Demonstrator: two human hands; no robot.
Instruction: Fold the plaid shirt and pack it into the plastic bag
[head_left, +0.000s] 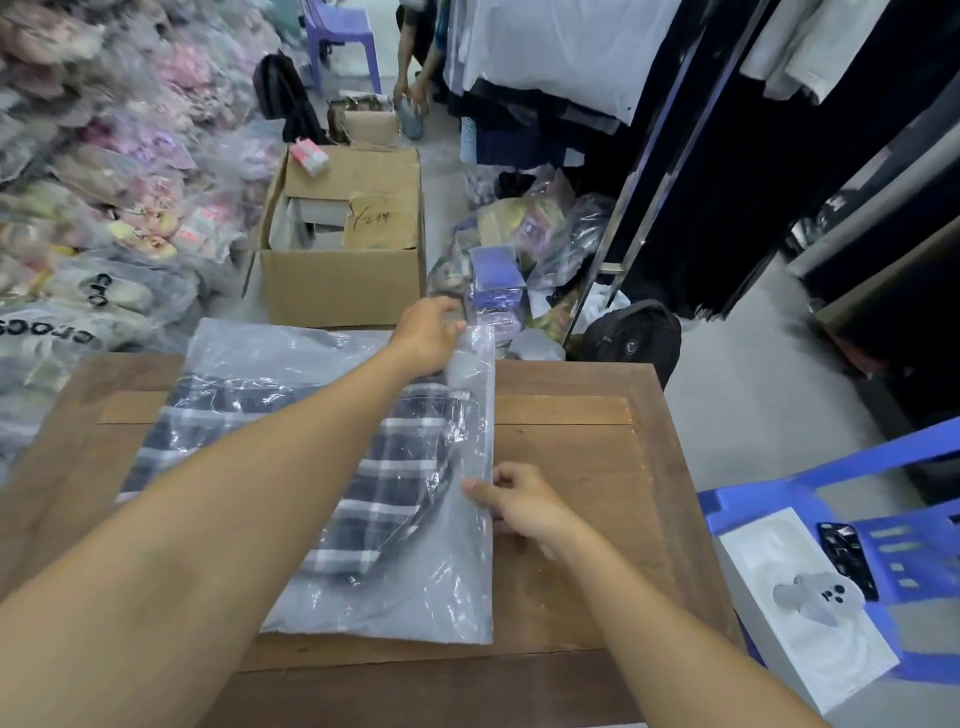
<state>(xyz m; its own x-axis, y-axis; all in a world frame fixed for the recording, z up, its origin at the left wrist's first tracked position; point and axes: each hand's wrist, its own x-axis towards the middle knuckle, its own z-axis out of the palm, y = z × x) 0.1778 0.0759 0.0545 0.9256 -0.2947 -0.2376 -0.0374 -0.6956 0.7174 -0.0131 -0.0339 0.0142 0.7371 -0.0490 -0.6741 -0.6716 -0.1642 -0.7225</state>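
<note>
One brown wooden tabletop (571, 467) carries one clear plastic bag (374, 597), and inside it lies one folded dark-and-white plaid shirt (384, 457). Two bare hands touch the bag: one left hand (428, 332), one right hand (519, 501). Beyond stands one open brown cardboard box (340, 286). Two blue plastic chairs show, one near (914, 551) and one far (340, 31). One white carton (800, 603) and one black backpack (631, 338) are visible.

Bright even light, wide-angle edge warp, blurred left side
</note>
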